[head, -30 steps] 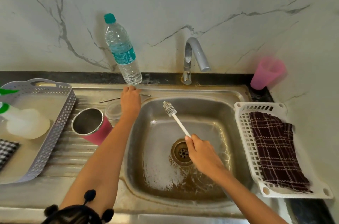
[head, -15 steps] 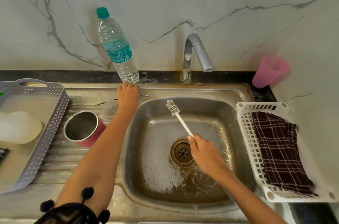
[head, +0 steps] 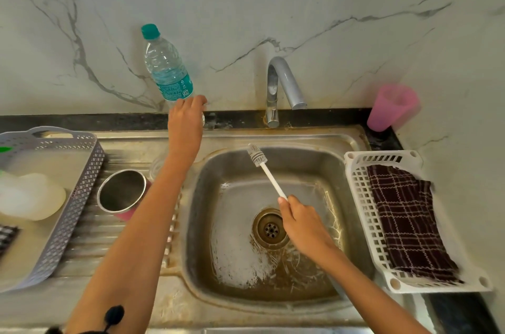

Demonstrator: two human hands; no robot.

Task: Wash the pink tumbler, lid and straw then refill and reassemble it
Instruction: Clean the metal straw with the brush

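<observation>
So the washing looks about finished and the refill seems to be starting, though that is my guess. The person's left hand [head: 187, 117] is stretched to the back ledge, fingers curled round the foot of the water bottle [head: 166, 71], which stands against the marble wall with its green cap on. The right hand [head: 300, 224] is closed on the handle of a thin white brush [head: 267, 172], bristles raised over the sink [head: 300, 169] and under no water; the tap [head: 276, 85] is dry.

The pink tumbler [head: 121, 193] lies on its side on the drainboard [head: 90, 235], steel mouth facing me, just left of that arm. The clear lid [head: 156, 168] peeks out behind it. The straw I cannot find.

Next, I'd judge, the brush has to be put down, since a capped bottle needs two hands. The tumbler must be stood upright before any pouring, or the water simply runs off the board.
</observation>
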